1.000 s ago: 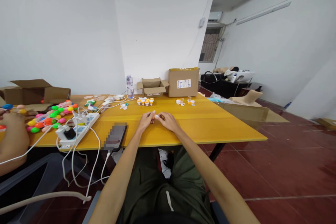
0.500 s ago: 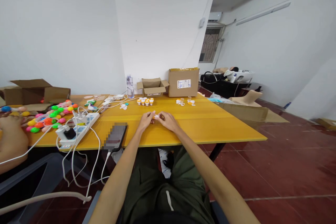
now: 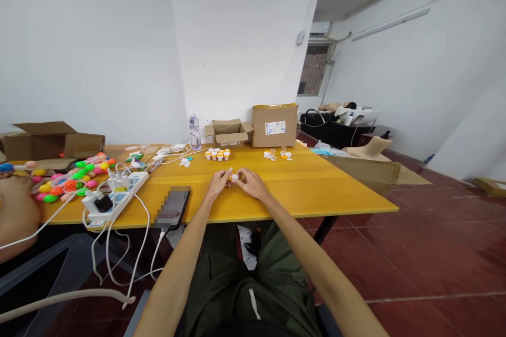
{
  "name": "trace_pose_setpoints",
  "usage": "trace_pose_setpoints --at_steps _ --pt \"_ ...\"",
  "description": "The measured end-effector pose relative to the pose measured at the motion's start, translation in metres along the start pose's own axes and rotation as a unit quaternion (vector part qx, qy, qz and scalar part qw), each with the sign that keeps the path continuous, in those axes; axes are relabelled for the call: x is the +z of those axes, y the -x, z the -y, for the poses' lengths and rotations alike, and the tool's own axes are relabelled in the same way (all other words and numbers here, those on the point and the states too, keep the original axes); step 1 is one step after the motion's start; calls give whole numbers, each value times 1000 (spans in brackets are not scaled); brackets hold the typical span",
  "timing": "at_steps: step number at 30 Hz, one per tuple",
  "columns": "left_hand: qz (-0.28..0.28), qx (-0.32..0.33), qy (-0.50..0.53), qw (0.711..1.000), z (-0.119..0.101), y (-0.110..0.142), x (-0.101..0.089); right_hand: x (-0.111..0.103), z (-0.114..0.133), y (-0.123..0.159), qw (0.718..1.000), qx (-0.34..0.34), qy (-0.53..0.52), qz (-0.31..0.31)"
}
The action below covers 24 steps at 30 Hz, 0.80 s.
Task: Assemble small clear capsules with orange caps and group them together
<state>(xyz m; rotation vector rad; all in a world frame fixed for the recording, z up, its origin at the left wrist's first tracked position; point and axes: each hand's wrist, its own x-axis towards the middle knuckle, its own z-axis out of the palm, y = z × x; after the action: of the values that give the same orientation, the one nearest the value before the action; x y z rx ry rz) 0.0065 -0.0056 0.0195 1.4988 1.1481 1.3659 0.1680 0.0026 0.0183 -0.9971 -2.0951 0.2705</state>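
Near the table's front edge, my left hand (image 3: 219,183) and my right hand (image 3: 253,184) meet with their fingers closed around a small orange-and-white plastic piece (image 3: 234,177). The fingertips cover much of it, so its full shape is hidden. Beyond my hands, a cluster of small cups with orange and white tops (image 3: 217,155) stands on the yellow table (image 3: 312,192). To the right of them lie loose white and orange parts (image 3: 270,155), with a clear little cup (image 3: 283,150) close by.
At the back stand an open carton (image 3: 228,134), a closed carton (image 3: 274,125) and a water bottle (image 3: 194,131). Left of my hands lie a phone (image 3: 174,208), a power strip (image 3: 118,200) with cables and colourful balls (image 3: 71,184). Another person's arm (image 3: 16,210) rests at far left.
The piece between my fingers looked clear and orange; now a white part with dark marks shows on it. My hands stay in nearly the same place.
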Motion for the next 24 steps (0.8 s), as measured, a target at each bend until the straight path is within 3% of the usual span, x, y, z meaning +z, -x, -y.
trace_pose_setpoints --at_steps 15,24 --pt "22 17 -3 1000 1 0 -2 0 -7 -1 998 38 42 34" --pt "26 26 3 999 2 -1 -3 2 -4 -3 996 34 -75 30"
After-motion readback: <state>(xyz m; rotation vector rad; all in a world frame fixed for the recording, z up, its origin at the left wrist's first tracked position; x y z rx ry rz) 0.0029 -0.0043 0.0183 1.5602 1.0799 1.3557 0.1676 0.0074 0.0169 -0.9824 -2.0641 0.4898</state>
